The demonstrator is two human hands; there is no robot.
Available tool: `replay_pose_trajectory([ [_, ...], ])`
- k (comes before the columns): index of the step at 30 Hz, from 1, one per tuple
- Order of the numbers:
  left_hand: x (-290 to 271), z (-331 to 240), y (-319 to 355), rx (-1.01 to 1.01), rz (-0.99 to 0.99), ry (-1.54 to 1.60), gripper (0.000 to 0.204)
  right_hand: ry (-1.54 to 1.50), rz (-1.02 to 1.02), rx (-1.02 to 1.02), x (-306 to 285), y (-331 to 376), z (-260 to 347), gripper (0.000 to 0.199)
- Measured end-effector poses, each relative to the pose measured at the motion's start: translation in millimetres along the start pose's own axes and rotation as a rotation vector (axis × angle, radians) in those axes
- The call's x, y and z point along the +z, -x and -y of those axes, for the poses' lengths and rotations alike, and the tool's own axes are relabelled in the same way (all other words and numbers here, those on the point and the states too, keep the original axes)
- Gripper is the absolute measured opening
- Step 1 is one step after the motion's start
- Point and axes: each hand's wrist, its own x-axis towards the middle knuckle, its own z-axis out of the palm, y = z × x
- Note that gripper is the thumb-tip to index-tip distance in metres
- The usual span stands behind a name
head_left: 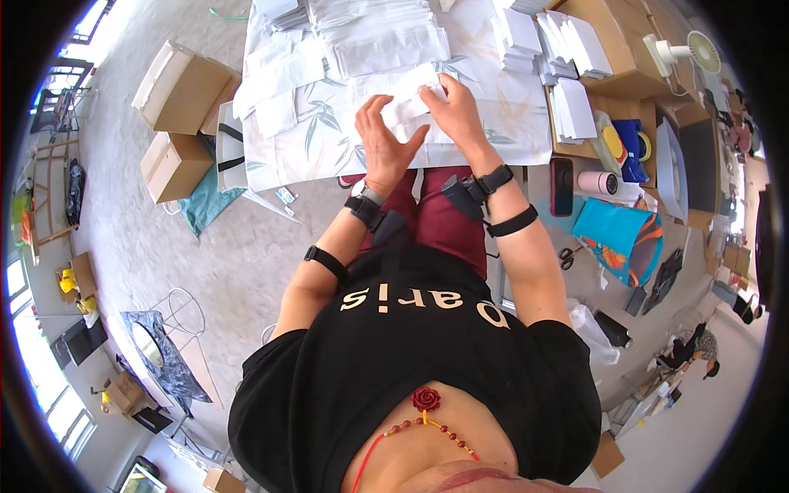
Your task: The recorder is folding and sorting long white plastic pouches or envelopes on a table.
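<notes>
My left hand [382,141] and my right hand [456,111] both hold a small white envelope [407,111] over a table draped in a leaf-patterned white cloth [316,135]. The left fingers pinch the envelope's near edge and the right hand presses on its right side. Just beyond them a loose heap of white envelopes [374,37] lies on the cloth. Both wrists wear black bands.
Neat stacks of white envelopes [567,49] sit on cardboard at the right, by a small white fan [690,51]. A dark phone [562,186], a tape roll [598,181] and a blue bag [616,234] lie right. Cardboard boxes [181,90] stand left on the floor.
</notes>
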Motion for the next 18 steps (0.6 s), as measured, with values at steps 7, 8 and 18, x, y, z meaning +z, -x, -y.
replay_pose_trajectory([
  [7,-0.4,73.4,34.1,-0.166,0.074,-0.275,0.085,-0.026,-0.031,-0.049,-55.7,0.1,7.1,0.028],
  [8,1.7,79.3,35.5,-0.167,0.075,-0.264,0.084,-0.056,-0.036,-0.04,-62.0,0.9,6.4,0.027],
  [18,19.8,94.5,39.1,-0.034,0.189,-0.245,0.038,-0.016,-0.083,0.109,-102.2,10.9,-58.3,0.025],
])
